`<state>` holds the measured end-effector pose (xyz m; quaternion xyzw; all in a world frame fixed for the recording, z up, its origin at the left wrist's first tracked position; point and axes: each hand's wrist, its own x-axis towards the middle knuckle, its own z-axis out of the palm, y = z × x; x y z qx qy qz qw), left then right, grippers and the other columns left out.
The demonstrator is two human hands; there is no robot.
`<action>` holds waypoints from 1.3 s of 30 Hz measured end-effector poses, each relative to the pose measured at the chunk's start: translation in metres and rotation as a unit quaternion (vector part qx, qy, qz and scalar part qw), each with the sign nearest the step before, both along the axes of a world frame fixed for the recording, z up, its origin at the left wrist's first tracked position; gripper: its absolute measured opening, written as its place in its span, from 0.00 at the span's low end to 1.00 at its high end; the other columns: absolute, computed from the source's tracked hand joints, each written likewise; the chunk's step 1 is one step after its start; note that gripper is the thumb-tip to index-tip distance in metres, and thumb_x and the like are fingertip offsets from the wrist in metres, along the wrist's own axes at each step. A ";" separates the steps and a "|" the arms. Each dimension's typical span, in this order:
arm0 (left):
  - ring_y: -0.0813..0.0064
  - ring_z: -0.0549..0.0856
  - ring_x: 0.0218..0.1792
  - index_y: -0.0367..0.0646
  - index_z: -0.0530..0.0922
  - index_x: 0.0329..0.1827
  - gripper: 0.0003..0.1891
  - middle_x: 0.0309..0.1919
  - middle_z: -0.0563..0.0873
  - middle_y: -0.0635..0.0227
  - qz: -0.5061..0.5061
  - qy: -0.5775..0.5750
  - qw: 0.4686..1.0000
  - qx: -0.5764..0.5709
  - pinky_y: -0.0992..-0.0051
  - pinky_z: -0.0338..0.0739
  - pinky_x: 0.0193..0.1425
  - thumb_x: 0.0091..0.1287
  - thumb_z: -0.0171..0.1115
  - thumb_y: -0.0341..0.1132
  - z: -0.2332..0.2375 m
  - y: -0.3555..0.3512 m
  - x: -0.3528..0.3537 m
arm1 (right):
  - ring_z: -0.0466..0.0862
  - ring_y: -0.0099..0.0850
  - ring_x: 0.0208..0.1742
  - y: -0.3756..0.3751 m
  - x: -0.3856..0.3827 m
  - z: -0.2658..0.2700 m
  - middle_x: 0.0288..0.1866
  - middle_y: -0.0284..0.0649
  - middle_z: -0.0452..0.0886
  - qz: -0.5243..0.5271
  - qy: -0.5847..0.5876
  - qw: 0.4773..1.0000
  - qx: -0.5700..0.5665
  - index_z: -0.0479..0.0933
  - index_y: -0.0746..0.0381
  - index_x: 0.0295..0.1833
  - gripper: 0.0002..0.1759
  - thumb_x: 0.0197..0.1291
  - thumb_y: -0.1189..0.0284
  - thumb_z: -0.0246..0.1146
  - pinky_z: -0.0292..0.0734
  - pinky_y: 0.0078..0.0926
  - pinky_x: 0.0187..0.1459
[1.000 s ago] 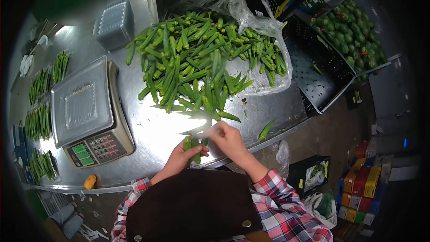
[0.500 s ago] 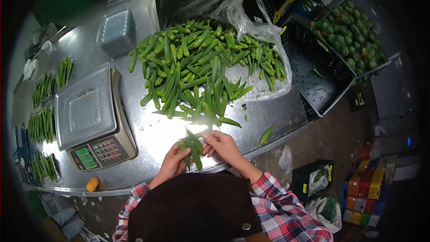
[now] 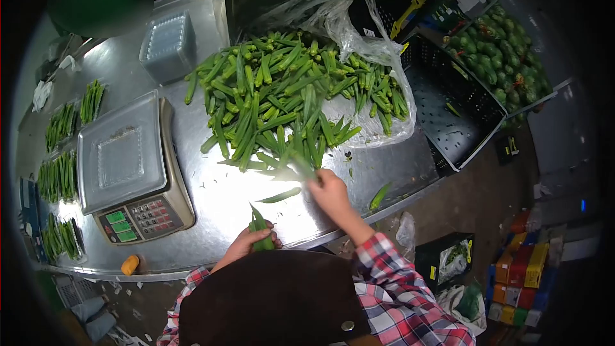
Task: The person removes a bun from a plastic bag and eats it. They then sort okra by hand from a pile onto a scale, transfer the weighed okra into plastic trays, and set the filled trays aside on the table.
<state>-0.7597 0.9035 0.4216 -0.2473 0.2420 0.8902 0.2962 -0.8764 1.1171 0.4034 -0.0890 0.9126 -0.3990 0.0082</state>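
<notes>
My left hand [image 3: 257, 241] is closed around a few green okra pods [image 3: 257, 221] by the table's near edge, just in front of my apron. My right hand [image 3: 330, 191] is stretched out to the near side of the okra heap [image 3: 275, 90]. Its fingers are pinched on a motion-blurred green pod [image 3: 301, 166], whose outline is smeared. A single okra pod [image 3: 280, 196] lies on the metal table between my hands and the heap. Another loose pod [image 3: 380, 197] rests near the right edge.
On the left, a scale [image 3: 144, 211] bears a clear plastic tray [image 3: 122, 157]. Beyond it are stacked clear trays [image 3: 168, 45] and packed okra [image 3: 57, 176]. An orange object [image 3: 130, 264] sits at the front edge. Right: a plastic bag [image 3: 384, 134], black crate [image 3: 448, 134] and crated green produce [image 3: 500, 57].
My right hand has moved away from my left, forward and right to the heap. My left hand stays low with its pods. One pod now lies separately on the table.
</notes>
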 end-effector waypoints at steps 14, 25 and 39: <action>0.59 0.78 0.51 0.35 0.65 0.56 0.20 0.43 0.79 0.53 0.100 0.027 0.995 0.003 0.56 0.69 0.60 0.60 0.51 0.30 0.002 0.002 -0.011 | 0.65 0.16 0.16 0.069 0.046 0.037 0.19 0.27 0.70 0.003 -0.415 0.894 -0.170 0.78 0.62 0.37 0.18 0.64 0.58 0.53 0.57 0.17 0.17; 0.54 0.75 0.54 0.45 0.63 0.59 0.24 0.40 0.76 0.62 0.106 -0.034 0.992 0.065 0.48 0.67 0.62 0.57 0.54 0.31 0.014 0.005 -0.008 | 0.75 0.44 0.37 0.016 0.016 0.024 0.34 0.47 0.75 -0.017 0.097 0.988 0.120 0.74 0.64 0.38 0.11 0.51 0.69 0.63 0.70 0.39 0.40; 0.64 0.76 0.46 0.46 0.63 0.61 0.25 0.45 0.75 0.58 0.073 -0.008 0.997 0.039 0.56 0.73 0.56 0.59 0.54 0.34 0.009 -0.002 -0.007 | 0.78 0.44 0.37 0.010 -0.100 0.007 0.40 0.50 0.77 -0.088 0.139 0.982 0.087 0.72 0.68 0.43 0.16 0.51 0.71 0.62 0.74 0.34 0.41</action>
